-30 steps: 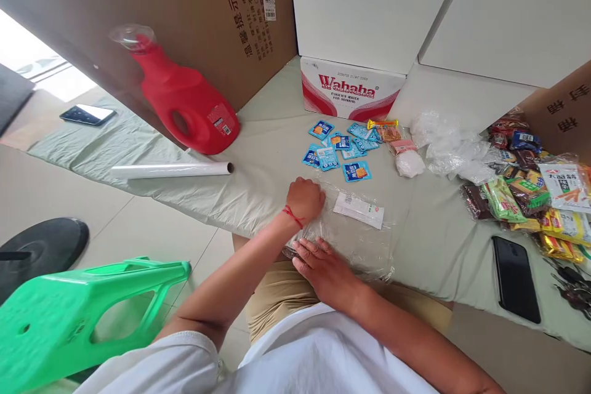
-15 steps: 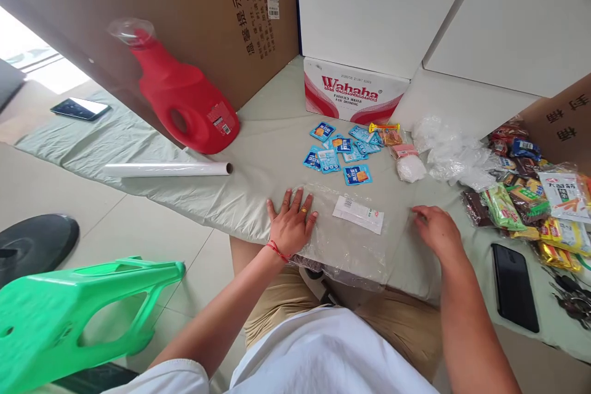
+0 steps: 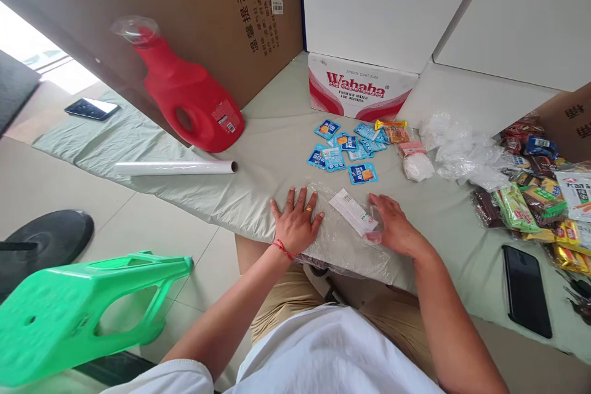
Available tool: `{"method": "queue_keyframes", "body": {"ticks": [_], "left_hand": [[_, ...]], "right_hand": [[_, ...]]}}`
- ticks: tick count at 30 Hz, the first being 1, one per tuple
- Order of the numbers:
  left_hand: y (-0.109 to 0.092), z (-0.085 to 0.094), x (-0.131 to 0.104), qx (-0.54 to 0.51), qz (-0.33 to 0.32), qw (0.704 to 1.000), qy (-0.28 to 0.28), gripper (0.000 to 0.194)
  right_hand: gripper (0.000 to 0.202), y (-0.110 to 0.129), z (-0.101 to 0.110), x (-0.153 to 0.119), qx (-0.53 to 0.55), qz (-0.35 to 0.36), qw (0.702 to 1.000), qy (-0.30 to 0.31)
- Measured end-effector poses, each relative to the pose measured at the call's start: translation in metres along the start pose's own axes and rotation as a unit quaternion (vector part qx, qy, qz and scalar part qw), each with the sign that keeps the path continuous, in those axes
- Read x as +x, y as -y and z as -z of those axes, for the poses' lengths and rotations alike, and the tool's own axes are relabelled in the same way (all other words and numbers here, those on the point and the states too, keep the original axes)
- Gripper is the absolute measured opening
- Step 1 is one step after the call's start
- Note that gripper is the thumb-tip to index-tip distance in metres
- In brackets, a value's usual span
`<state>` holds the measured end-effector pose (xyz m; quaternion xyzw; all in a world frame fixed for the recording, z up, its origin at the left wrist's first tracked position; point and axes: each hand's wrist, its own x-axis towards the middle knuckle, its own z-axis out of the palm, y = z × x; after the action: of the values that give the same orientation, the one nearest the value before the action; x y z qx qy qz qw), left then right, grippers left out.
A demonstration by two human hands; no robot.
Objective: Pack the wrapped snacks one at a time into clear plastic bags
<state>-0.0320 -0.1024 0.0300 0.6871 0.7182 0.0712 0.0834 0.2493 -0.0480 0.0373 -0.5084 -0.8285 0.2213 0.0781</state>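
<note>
On the near edge of a bench draped in pale green cloth lies a clear plastic bag (image 3: pixel 344 240), flat and crinkled, with a white printed label (image 3: pixel 353 212) on top of it. Left hand (image 3: pixel 297 220), wearing a ring and a red wrist cord, rests palm down on the bag's left end with fingers spread and gripping nothing. Right hand (image 3: pixel 396 229) lies flat and open at the bag's right end, fingertips touching the label's right corner, holding nothing. Just beyond the bag, farther from the person, is a scatter of small blue sachets (image 3: pixel 344 151). Beyond those stands a red and white Wahaha carton (image 3: pixel 362 87). To the bag's far left a red jug (image 3: pixel 187 95) leans against a large brown cardboard box (image 3: pixel 194 6), with a roll of clear film (image 3: pixel 175 167) lying in front of it. To the bag's right are crumpled clear bags (image 3: pixel 462 151), a heap of colourful snack packets (image 3: pixel 535 197) and a black phone (image 3: pixel 526 289). A green plastic stool (image 3: pixel 78 314) lies tipped on the floor, lower left
</note>
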Motion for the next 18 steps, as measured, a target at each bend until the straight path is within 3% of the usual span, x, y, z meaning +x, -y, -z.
{"method": "queue_keyframes", "body": {"ticks": [4,8,11,14,18], "left_hand": [[0.001,-0.001,0.0,-0.012,-0.002,1.0,-0.008,0.061],[0.002,-0.001,0.0,-0.022,-0.007,1.0,-0.01,0.06],[0.003,-0.001,-0.001,-0.028,-0.008,0.999,-0.013,0.06],[0.005,-0.003,-0.001,-0.034,-0.012,0.999,-0.02,0.06],[0.006,-0.006,0.0,-0.045,-0.017,0.999,-0.02,0.06]], "right_hand": [[0.088,0.033,-0.025,0.01,-0.052,-0.023,0.993,-0.103],[0.072,0.044,-0.025,0.011,-0.084,-0.057,0.99,-0.099],[0.055,0.017,-0.003,0.0,-0.119,-0.115,0.985,-0.052],[0.048,-0.028,0.025,-0.023,-0.158,-0.196,0.967,-0.028],[0.053,-0.075,0.056,-0.058,-0.141,-0.308,0.936,-0.098]]}}
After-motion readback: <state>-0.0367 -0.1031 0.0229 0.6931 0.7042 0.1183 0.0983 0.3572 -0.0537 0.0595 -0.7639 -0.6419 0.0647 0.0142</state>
